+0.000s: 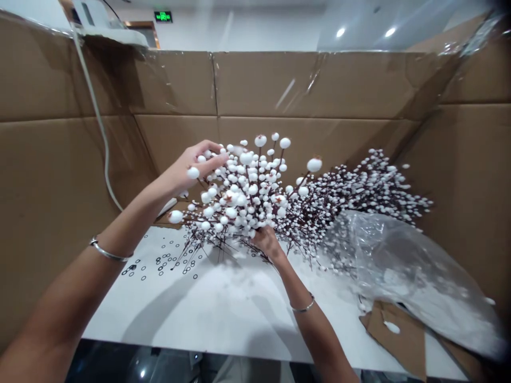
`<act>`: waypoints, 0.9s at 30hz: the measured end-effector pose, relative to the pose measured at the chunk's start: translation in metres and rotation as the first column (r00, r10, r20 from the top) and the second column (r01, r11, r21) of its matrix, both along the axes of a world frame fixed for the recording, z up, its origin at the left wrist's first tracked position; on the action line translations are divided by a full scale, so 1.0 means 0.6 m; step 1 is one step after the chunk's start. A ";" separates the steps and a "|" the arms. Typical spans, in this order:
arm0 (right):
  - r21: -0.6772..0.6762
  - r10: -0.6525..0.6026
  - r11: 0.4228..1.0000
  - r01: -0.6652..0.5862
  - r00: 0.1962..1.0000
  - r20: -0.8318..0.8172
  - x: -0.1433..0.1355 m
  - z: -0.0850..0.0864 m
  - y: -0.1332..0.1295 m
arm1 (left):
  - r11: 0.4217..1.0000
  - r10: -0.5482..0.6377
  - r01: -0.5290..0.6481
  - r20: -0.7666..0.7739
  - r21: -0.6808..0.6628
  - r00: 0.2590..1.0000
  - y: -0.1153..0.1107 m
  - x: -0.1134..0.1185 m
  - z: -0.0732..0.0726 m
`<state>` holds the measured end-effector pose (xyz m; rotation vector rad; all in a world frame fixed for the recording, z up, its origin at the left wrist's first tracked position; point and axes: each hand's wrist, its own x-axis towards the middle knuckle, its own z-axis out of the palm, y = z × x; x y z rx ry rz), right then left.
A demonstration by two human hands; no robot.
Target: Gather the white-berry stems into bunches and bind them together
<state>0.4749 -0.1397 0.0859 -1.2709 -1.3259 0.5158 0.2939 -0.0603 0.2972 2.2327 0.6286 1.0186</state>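
Note:
A bunch of white-berried branches (239,199) is held up above the white table (215,319), its berries spread toward the camera. My right hand (267,242) is closed round the stems under the berries. At the bunch's upper left, my left hand (205,157) touches the outer berries with its thumb and fingers apart. More berry branches (359,186) lie in a large pile behind and to the right. Small black rings (159,260) are scattered on the table at the left. The tips of the fingers on my right hand are hidden by the bunch.
Cardboard walls (171,85) surround the table at the back and sides. A clear plastic bag (399,266) and torn cardboard pieces (399,340) lie at the right. A white cable (96,106) hangs down the left wall.

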 end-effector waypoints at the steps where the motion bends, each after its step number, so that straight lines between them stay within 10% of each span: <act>1: -0.014 -0.008 1.000 0.008 1.000 0.000 0.001 0.000 0.000 | 1.000 -0.010 0.010 0.002 -0.023 1.000 -0.009 0.002 0.001; 6: -0.122 0.054 0.990 -0.077 0.983 -0.178 -0.014 0.009 -0.003 | 0.997 -0.008 0.004 -0.048 -0.080 0.999 0.010 -0.009 0.028; 10: -0.032 0.240 0.952 -0.305 0.806 -0.542 -0.029 0.038 -0.012 | 0.984 0.099 -0.066 0.204 -0.164 0.974 0.061 -0.051 0.023; 13: 0.057 0.304 0.923 -0.380 0.631 -0.714 -0.030 0.059 -0.023 | 0.987 0.150 -0.111 0.413 -0.117 0.898 0.046 -0.072 -0.045; 20: 0.097 0.271 0.891 -0.444 0.349 -0.897 -0.032 0.086 -0.044 | 0.959 -0.207 0.189 0.065 0.213 0.976 -0.077 -0.032 -0.252; 27: 0.093 0.203 0.887 -0.453 0.201 -0.958 -0.054 0.106 -0.063 | 0.916 -0.277 0.206 0.171 0.345 0.946 -0.081 0.020 -0.286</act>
